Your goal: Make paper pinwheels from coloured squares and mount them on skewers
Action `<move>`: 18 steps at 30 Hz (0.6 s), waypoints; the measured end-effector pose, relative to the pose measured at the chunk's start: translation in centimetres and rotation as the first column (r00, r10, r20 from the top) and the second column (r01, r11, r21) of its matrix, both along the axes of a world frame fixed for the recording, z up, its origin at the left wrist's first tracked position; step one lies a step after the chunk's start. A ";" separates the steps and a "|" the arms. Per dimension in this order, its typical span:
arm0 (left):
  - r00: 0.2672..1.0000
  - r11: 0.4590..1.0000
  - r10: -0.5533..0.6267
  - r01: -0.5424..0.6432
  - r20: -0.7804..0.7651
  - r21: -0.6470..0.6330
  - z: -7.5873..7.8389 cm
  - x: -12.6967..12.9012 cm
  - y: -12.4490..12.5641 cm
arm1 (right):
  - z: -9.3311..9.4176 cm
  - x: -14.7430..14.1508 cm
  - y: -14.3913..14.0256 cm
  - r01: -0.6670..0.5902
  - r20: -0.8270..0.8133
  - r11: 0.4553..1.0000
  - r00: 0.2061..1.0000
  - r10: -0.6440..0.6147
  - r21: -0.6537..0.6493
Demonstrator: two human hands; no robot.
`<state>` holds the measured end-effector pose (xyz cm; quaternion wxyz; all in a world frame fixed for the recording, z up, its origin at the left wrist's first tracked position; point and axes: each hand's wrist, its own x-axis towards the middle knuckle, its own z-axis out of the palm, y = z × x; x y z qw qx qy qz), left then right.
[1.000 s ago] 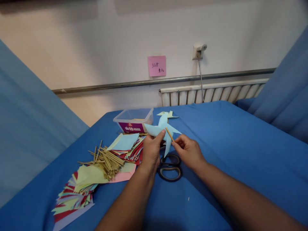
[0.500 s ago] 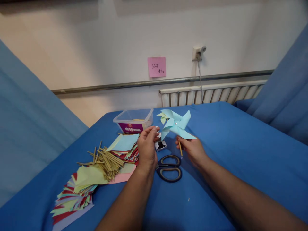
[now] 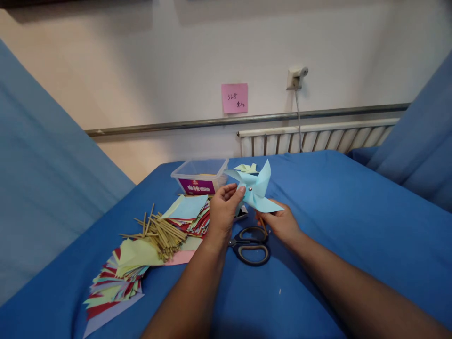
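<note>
A light-blue paper pinwheel (image 3: pixel 260 190) with a shiny pin at its centre is held up above the table. Its wooden stick shows just below, with my right hand (image 3: pixel 282 222) closed around it. At the pinwheel's left side, my left hand (image 3: pixel 223 207) has its thumb against a blade and its fingers curled. Under the hands lies a pair of dark-handled scissors (image 3: pixel 251 261), blades partly hidden by my left wrist. A small box (image 3: pixel 242 214) behind my left hand is mostly covered. Behind the blue pinwheel rests a pale-green paper pinwheel (image 3: pixel 247 167).
To the left lie a heap of wooden sticks (image 3: pixel 165 235), a stack of coloured paper squares (image 3: pixel 187 207) and fanned coloured paper (image 3: pixel 113 287). A clear plastic box (image 3: pixel 200 168) stands at the back. Blue cloth (image 3: pixel 353 226) covers the table; a radiator (image 3: pixel 318 139) runs behind it.
My left hand has moved right and up onto the pinwheel's blade. The pinwheel has turned and tilted, and it now sits slightly further left. My right hand stays on the stick.
</note>
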<state>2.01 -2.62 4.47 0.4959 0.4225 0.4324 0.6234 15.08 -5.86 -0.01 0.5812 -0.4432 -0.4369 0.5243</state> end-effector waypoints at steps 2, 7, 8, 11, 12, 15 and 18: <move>0.999 0.999 -0.040 0.040 -0.028 -0.013 0.1 -0.1 0.0 | -0.1 0.0 -0.1 -0.033 0.016 0.999 0.999 0.032 0.015; 0.997 0.999 -0.052 0.052 -0.056 -0.003 -0.2 -0.2 0.1 | -0.5 -0.1 -0.2 -0.084 -0.004 0.996 0.996 0.084 0.024; 0.997 0.999 -0.041 0.041 -0.060 0.001 -0.3 -0.2 0.1 | -0.5 -0.2 -0.2 -0.090 -0.007 0.996 0.996 0.090 0.022; 0.997 1.000 -0.019 0.020 -0.075 0.004 -0.3 -0.1 0.0 | -0.7 -0.2 -0.2 -0.098 -0.013 0.995 0.995 0.098 0.019; 0.997 1.000 -0.017 0.017 -0.081 0.000 -0.3 -0.1 0.0 | -0.8 -0.2 -0.2 -0.100 -0.013 0.995 0.995 0.101 0.016; 0.996 1.000 -0.022 0.019 -0.090 -0.025 -0.2 -0.1 -0.1 | -1.0 -0.2 -0.2 -0.125 -0.012 0.992 0.992 0.125 0.018; 0.997 0.999 -0.027 0.024 -0.073 -0.035 -0.2 -0.1 0.0 | -1.3 0.3 0.2 -0.182 0.003 0.983 0.983 0.182 0.029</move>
